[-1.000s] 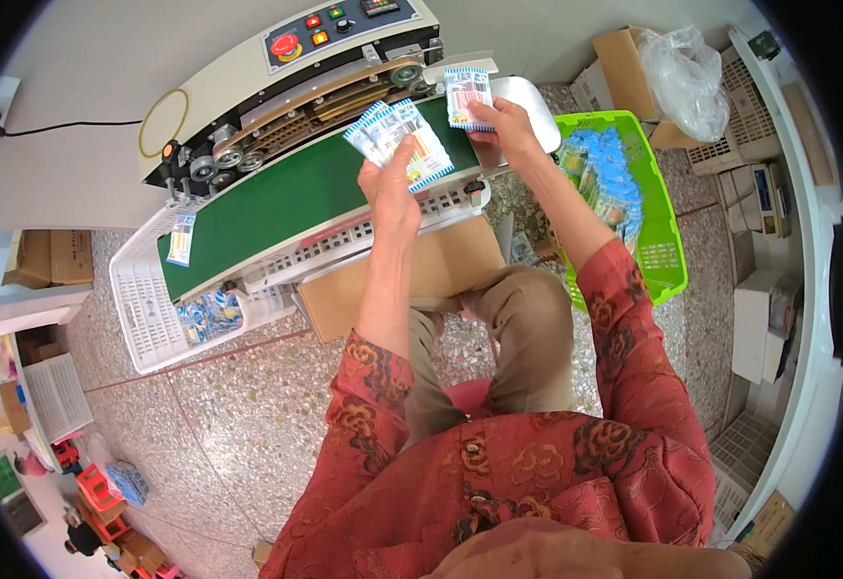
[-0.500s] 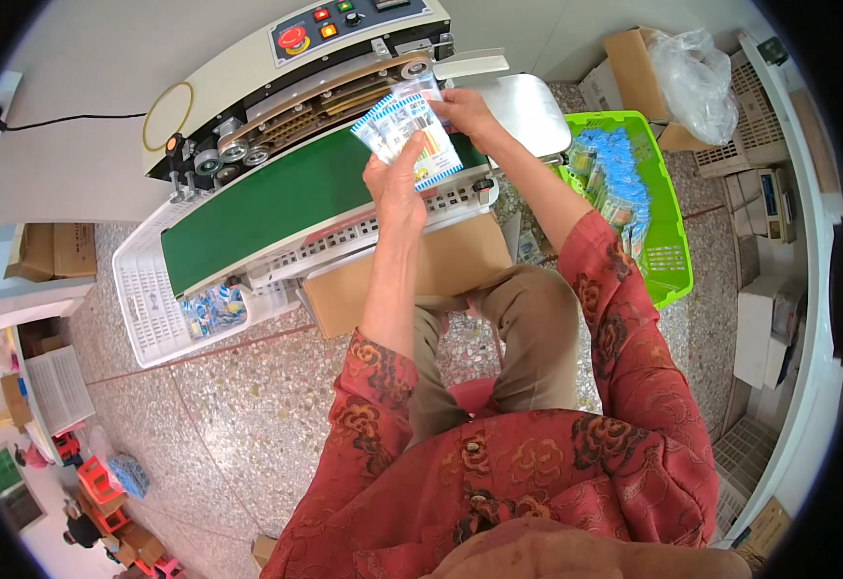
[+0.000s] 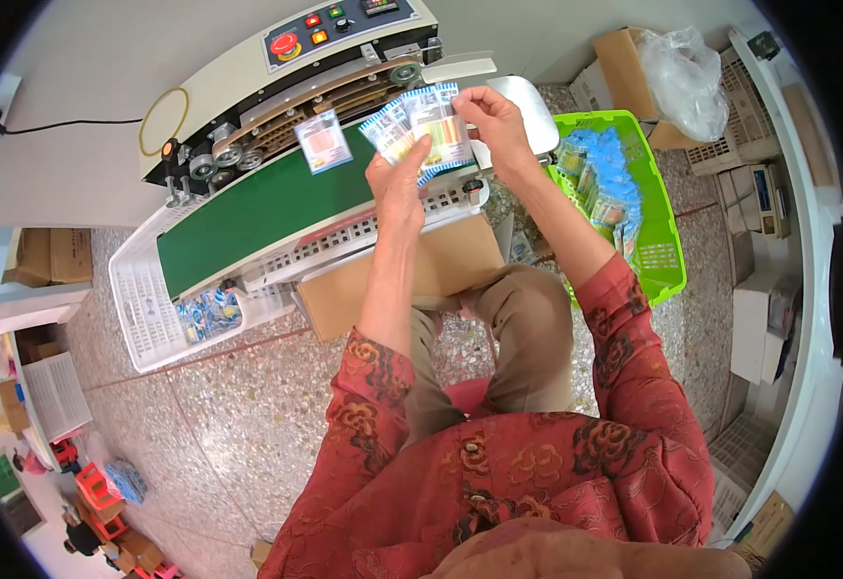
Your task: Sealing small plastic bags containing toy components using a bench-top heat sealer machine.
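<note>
My left hand (image 3: pixel 399 193) grips a fanned-out bunch of small clear packets (image 3: pixel 441 130) with blue-striped edges, its thumb pressed on their front. My right hand (image 3: pixel 500 130) pinches the upper right edge of the front packet between thumb and fingertips. Both hands are over the right end of a green conveyor belt (image 3: pixel 238 217) on a band sealing machine (image 3: pixel 238 111). Left of the bunch, a single packet (image 3: pixel 323 143) with a pinkish content stands apart from my hands, its top edge at the machine's sealing band.
A green crate (image 3: pixel 674 241) full of packets stands at the right. A white basket (image 3: pixel 132 318) with packets sits under the belt's left end. A cardboard box (image 3: pixel 412 265) lies before my knees. At the back right are an open carton (image 3: pixel 624 72) and a clear plastic bag (image 3: pixel 684 77).
A single packet now shows at the sealing band, left of the bunch. My right hand has moved from behind the bunch to its upper right edge. The bunch is fanned wider.
</note>
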`<control>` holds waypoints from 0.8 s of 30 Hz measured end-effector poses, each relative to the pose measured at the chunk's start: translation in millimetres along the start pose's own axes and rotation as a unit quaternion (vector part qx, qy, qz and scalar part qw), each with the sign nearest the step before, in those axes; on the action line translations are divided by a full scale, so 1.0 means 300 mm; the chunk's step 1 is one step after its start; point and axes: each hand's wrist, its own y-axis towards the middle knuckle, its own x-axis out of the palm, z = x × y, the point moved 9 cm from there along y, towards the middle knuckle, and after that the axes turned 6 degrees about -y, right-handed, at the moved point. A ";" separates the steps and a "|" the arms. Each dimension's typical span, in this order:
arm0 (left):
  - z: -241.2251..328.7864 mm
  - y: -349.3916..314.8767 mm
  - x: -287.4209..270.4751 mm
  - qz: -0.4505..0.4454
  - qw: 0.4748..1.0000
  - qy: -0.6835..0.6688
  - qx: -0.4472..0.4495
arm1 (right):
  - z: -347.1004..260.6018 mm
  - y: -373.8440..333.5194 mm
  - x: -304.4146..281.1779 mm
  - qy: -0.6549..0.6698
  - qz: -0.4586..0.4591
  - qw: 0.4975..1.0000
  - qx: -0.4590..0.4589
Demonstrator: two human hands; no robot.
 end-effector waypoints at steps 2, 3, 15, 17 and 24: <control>0.003 -0.011 0.025 -0.022 0.999 0.030 0.011 | 0.028 -0.006 -0.031 0.023 0.026 0.998 0.046; 0.002 -0.013 0.032 -0.023 0.999 0.031 0.009 | 0.031 -0.011 -0.037 0.023 0.028 0.998 0.047; 0.016 0.008 -0.018 0.014 0.999 -0.010 0.029 | 0.100 0.062 -0.059 -0.082 0.005 0.990 0.113; 0.021 -0.002 -0.010 0.004 1.000 0.002 0.022 | 0.120 0.106 -0.073 -0.080 0.009 0.991 0.110; 0.040 0.007 -0.029 0.007 1.000 -0.007 0.027 | 0.215 0.164 0.015 -0.075 -0.041 0.982 0.166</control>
